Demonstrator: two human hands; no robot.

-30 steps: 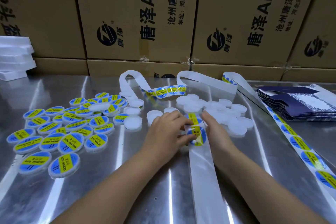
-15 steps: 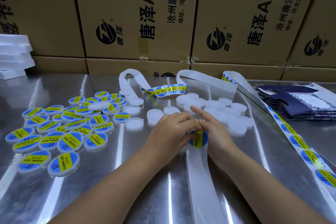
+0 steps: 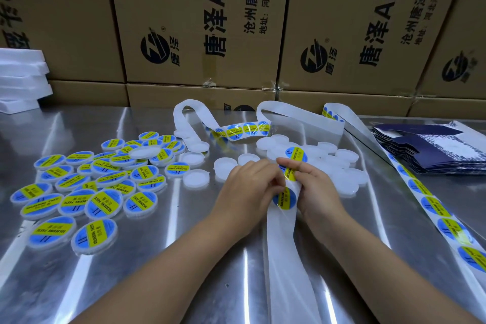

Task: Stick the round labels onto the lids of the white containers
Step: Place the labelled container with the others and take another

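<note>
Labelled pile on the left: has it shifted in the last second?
No. The labelled containers keep the same layout and the same offset from the stack of white slabs at the table's far left.

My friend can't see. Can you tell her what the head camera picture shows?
A person's left hand and right hand pinch a label strip over a shiny metal table. Labelled containers lie heaped on the left; plain white containers wait behind the hands.
</note>
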